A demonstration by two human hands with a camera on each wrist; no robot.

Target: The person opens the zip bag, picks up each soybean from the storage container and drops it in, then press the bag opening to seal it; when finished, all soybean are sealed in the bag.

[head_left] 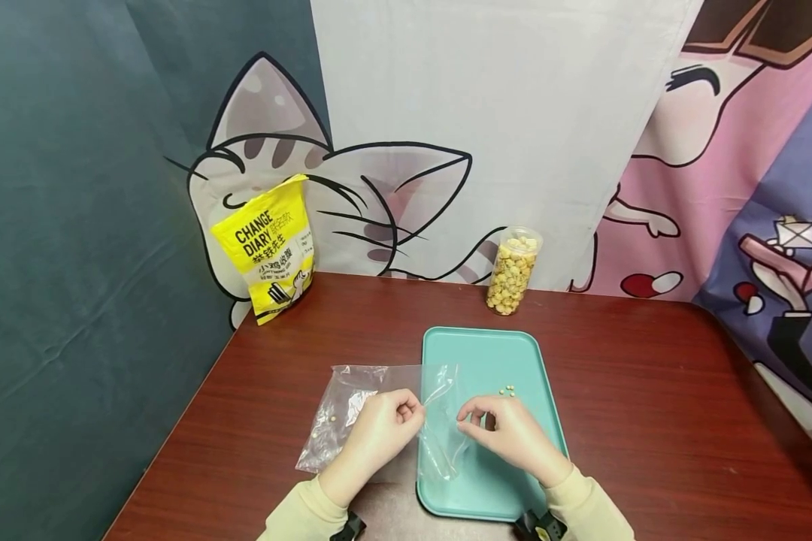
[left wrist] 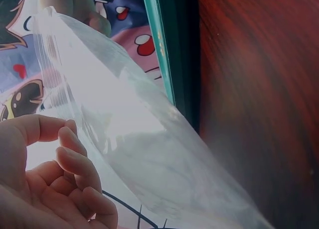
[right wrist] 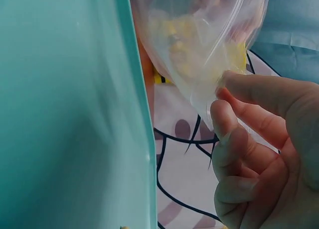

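A clear zip-lock bag lies over the left part of a teal tray and the table beside it. A few small pale bits show inside the bag. At the bag's mouth, my left hand pinches the edge between thumb and index finger. Opposite it, my right hand pinches the other side of the mouth with thumb and fingertip. The right wrist view shows the bag's corner at the right fingertips. Several small pale pieces lie on the tray beyond the right hand.
A clear jar full of pale yellow round pieces stands at the back of the brown table. A yellow printed pouch leans at the back left. Cartoon-printed cloth hangs behind the table.
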